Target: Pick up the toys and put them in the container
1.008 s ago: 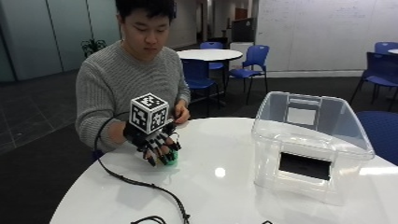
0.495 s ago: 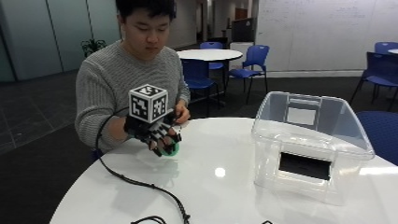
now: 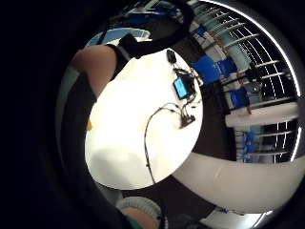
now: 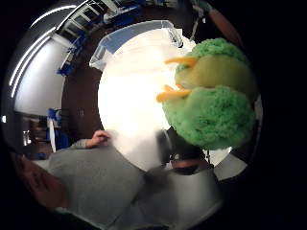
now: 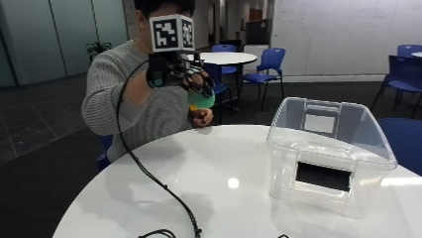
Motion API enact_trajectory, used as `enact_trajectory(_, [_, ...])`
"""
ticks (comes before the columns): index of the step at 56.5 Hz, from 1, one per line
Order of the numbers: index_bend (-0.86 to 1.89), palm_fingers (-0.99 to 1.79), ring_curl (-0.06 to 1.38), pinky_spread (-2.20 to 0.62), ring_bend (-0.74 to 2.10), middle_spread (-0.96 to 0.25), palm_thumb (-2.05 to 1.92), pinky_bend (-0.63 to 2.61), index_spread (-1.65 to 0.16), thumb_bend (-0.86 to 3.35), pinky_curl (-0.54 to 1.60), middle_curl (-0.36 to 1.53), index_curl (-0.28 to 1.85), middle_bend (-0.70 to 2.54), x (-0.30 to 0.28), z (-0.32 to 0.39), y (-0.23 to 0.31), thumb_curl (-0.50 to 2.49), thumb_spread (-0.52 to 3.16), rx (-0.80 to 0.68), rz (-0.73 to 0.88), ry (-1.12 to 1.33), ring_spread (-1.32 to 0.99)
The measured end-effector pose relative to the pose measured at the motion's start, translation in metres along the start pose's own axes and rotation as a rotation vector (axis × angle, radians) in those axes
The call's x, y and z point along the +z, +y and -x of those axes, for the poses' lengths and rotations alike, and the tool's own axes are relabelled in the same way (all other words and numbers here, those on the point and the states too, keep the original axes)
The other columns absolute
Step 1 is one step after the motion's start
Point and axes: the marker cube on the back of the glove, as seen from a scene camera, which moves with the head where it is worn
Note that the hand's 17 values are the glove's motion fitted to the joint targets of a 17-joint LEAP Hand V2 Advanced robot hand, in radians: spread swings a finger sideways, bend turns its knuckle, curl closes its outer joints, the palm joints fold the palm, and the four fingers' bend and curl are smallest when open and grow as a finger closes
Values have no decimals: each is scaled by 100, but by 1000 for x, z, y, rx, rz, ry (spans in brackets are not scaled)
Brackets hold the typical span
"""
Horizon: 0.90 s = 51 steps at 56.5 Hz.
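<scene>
I hold my right hand (image 5: 181, 74) raised well above the table (image 5: 198, 168), near the edge where I sit, with its fingers curled round a green plush toy (image 5: 200, 99). The thumb-side palm view shows the toy (image 4: 211, 103) close against the palm, fuzzy green with orange parts, and the table far below it. The container (image 5: 330, 148), a clear plastic bin with no lid on it, stands upright toward the opposite side of the table, well apart from the toy; no toy can be made out inside it. My bare hand (image 5: 201, 116) rests at the near table edge. Status, as I judge it: pickup of this toy is complete; carry to the container and release into it are outstanding. No other toys show on the table, only a cable (image 5: 151, 178) trailing across it.
</scene>
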Motion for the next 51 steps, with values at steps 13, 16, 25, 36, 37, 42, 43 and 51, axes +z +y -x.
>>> enact_trajectory(13, [18,43,31,-4,82,-28,28,58,-40,-1,31,50,39,78,-7,51,-143,33,133,-219,-22,-135,-48])
enact_trajectory(16, [18,42,31,-4,82,-28,28,58,-40,-1,31,50,40,77,-4,50,-196,33,133,-173,-63,28,-48])
enact_trajectory(25, [18,42,31,-4,84,-28,28,59,-40,-1,32,50,41,77,4,111,-293,32,132,-184,-15,59,-48])
enact_trajectory(36, [17,40,32,-5,86,-28,28,61,-39,-1,33,50,41,76,40,152,-340,32,132,-231,84,-68,-48])
enact_trajectory(37, [17,40,32,-5,86,-28,28,61,-39,-1,33,50,42,76,44,154,-341,32,132,-230,94,-73,-48])
enact_trajectory(42, [17,39,33,-5,86,-28,28,62,-40,-1,33,50,42,76,67,158,-347,32,132,-214,154,-100,-48])
enact_trajectory(43, [17,39,33,-5,87,-28,28,62,-39,-1,33,50,42,76,72,157,-347,32,132,-207,174,-96,-48])
enact_trajectory(51, [10,12,35,-4,86,-29,21,78,-38,-3,39,47,39,63,109,157,-347,30,129,-140,350,-74,-44])
